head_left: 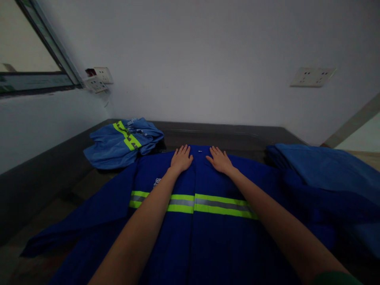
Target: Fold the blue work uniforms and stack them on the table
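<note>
Holds both bare forearms (148, 221) stretched forward; rests bare left hand (181, 160) and bare right hand (221, 161) flat, palms downward, fingers (212, 151) slightly apart.

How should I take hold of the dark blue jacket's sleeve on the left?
I'd pinch its cuff end, coming from the person's left: the sleeve stretches out that way from the body of the jacket, leaving that end well away from the left hand, which lies flat on the chest.
</note>
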Motion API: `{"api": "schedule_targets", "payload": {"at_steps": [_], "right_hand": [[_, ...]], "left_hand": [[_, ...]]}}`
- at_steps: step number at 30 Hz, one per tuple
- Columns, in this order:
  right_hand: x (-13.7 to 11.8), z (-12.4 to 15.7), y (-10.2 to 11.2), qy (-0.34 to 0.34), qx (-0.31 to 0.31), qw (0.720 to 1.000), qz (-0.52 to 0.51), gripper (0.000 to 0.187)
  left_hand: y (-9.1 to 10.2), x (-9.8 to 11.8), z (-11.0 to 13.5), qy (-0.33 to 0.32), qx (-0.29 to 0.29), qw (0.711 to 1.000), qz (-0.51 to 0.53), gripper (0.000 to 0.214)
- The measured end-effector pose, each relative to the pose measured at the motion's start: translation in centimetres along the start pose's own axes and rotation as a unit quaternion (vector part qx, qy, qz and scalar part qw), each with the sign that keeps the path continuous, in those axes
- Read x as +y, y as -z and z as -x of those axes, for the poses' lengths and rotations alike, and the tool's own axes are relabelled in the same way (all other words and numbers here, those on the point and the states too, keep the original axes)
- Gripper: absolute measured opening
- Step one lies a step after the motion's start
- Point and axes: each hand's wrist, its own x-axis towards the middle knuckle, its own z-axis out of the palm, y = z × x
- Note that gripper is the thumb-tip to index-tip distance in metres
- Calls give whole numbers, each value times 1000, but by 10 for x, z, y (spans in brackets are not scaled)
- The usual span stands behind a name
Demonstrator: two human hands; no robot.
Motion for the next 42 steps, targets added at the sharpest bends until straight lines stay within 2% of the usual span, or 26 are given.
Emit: {"api": "schedule_targets", "payload": {"at_steps": [5, 8, 12, 14, 18, 21, 23, 25, 27, 29, 31, 33, 35, 37, 39, 41, 42], "right_hand": [[0, -1, -5, -18, 1, 1000, -16, 66], [-4, 2, -3, -28, 26, 999, -19, 67], [-9, 14, -6, -1, 41, 999, -21, 68], [-10, 18, -8, 4, 33, 999, -19, 68], [-10, 19, -11, 0, 32, 999, -8, 66], [-11, 19, -12, 5, 43, 999, -5, 67], [-12, 21, -11, 11, 69, 997, -7, 65], [-13, 25, -8, 22, 117, 993, -6, 61], [-14, 29, -5, 38, 169, 985, -3, 54], [-14, 33, -1, 58, 207, 977, -4, 49], [-15, 39, 4, 77, 228, 971, -8, 45], [-19, 48, 7, 97, 238, 966, -17, 43], [-28, 64, 9, 122, 235, 964, -35, 42], [-38, 86, 8, 149, 213, 964, -54, 40], [-48, 113, 6, 174, 174, 967, -65, 39], [-54, 144, 4, 196, 131, 969, -69, 39], [-55, 159, 3, 206, 112, 969, -71, 40]], "left_hand": [[2, 1, 2, 2, -8, 1000, 3, 60], [5, 3, 5, -5, 20, 1000, 13, 57], [6, 3, 8, -19, 69, 997, 21, 53], [5, 3, 7, -17, 67, 997, 21, 52], [3, 1, 3, -1, 27, 999, 21, 55], [7, 4, 4, 2, 64, 997, 39, 53], [15, 8, 15, -14, 130, 990, 56, 46], [26, 11, 37, -45, 178, 981, 68, 41], [41, 9, 72, -84, 175, 979, 64, 39], [58, -3, 119, -120, 134, 983, 39, 42], [77, -27, 171, -136, 78, 988, 2, 54], [95, -62, 220, -109, 14, 993, -38, 73], [109, -100, 257, -39, -42, 996, -70, 87], [116, -132, 280, 14, -72, 995, -65, 88], [118, -156, 288, 17, -76, 997, -26, 81], [119, -172, 284, 12, -52, 998, 22, 66], [120, -179, 279, 33, -21, 998, 47, 56]]}}
